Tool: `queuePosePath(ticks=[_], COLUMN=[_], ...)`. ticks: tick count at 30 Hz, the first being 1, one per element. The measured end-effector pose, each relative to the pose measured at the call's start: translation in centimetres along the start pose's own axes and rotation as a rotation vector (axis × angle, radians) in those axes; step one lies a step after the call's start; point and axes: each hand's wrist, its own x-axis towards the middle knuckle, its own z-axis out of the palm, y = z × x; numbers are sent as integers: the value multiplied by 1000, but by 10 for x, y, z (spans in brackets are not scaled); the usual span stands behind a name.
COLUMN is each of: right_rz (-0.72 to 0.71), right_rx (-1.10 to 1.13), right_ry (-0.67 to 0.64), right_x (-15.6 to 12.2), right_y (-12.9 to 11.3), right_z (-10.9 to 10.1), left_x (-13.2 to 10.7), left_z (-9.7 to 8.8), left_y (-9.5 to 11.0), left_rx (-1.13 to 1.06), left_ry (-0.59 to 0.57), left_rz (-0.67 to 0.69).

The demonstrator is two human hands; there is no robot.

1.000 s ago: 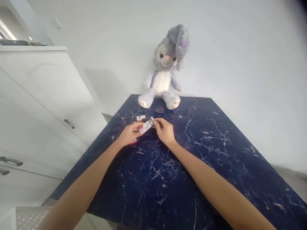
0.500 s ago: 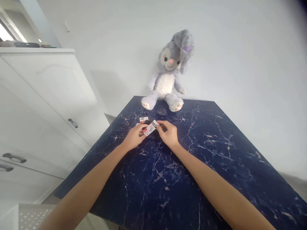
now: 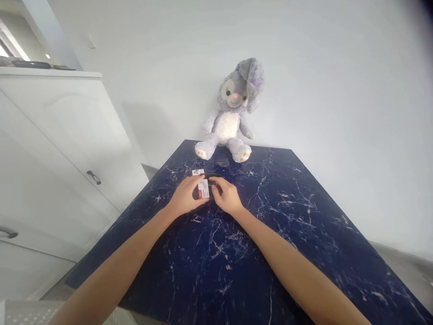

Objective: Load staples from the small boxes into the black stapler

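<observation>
The left hand (image 3: 184,198) pinches a small card (image 3: 203,188) between thumb and fingertips, low over the table's middle and nearly upright, with its printed face toward the camera. The right hand (image 3: 228,198) meets it from the other side. Its fingers are bent down onto a dark wallet (image 3: 212,176) that lies under and behind the card, but I cannot tell whether they grip the wallet or only press on it.

The card is white with a red block on its lower part, thin, flat and rectangular. It looks like plastic or coated paper, so it is probably very light, springy rather than limp, and smooth enough to slip from a loose pinch. Holding it by opposite edges or at a corner, as the left hand does, seems the safest hold. Flat on the stone it would be hard to pick up without sliding it to an edge. The wallet looks soft, black and low, and most of it is hidden by the hands.

Just beyond lies a second card (image 3: 198,172), flat on the table (image 3: 270,234), whose glossy navy top has white marble veins and looks hard and slick. A grey and white plush rabbit (image 3: 232,117) sits at the far edge against a plain wall. A white cabinet (image 3: 61,135) with dark handles stands to the left.
</observation>
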Motion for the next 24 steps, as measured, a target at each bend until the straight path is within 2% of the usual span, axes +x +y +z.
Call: queuePosePath(ticks=[4,6,7,9,12,14,16,18,21,24], right_rz=[113,185,222,298,379,378,368,375,385,384], right_rx=[-122,-232,-284,-353,-378,-381,-394,-409,-400,-315], right_ry=[208,282,299,274,143,92,108,145,177,162], right_x=[2,4,4,4,1,-2,-3,-3,-2,0], right_y=[5,10,13,18,24,25,26,26,27,27], right_z=[-5,-7,-7,-5,-1,1,1,0,-1,-1], left_x=[4,4,3,1,-1,0,1,3,2,0], left_z=[-12,-15,-15,-15,-14,-14,-13,-11,-5,2], left_y=[-17,-32,-40,-55,-68,-67,-59,-46,-28,-23], left_rx=[82,130,167,238,267,247,217,181,148,108], left_ry=[244,309,309,233,68,79,150,150,16,-98], left_rz=[-232,-347,-412,-562,-729,-683,-507,-301,-109,-84])
